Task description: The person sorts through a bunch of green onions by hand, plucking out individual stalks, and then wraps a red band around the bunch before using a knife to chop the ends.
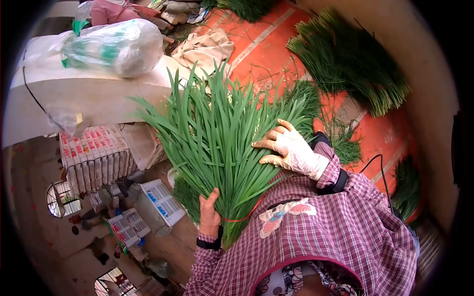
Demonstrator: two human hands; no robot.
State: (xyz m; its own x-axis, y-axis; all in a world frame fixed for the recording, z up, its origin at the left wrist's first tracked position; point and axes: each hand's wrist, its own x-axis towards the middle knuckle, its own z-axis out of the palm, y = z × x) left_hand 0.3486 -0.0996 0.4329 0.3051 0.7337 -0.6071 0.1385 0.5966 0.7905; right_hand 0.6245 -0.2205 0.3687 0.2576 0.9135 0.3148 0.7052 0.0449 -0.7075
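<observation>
A large bunch of garlic chives (217, 143) with long flat green leaves fans out in front of my chest. Around its lower stems runs a thin red band (242, 217). My bare left hand (210, 212) is closed around the left side of the bunch near the band, its thumb pointing up and most fingers hidden behind the leaves. My right hand (291, 148), in a thin whitish glove, rests against the right side of the leaves with its fingers spread and slightly bent. The lower stem ends are partly hidden by my left wrist and plaid clothing.
Big piles of green chives (350, 64) lie on the orange-red surface (266, 44) to the right. A clear plastic bag (116, 49) sits on a pale ledge at upper left, near a beige cloth (205, 49). Stacked boxes (96, 158) stand lower left. Another person's pink sleeve (111, 12) shows at the top.
</observation>
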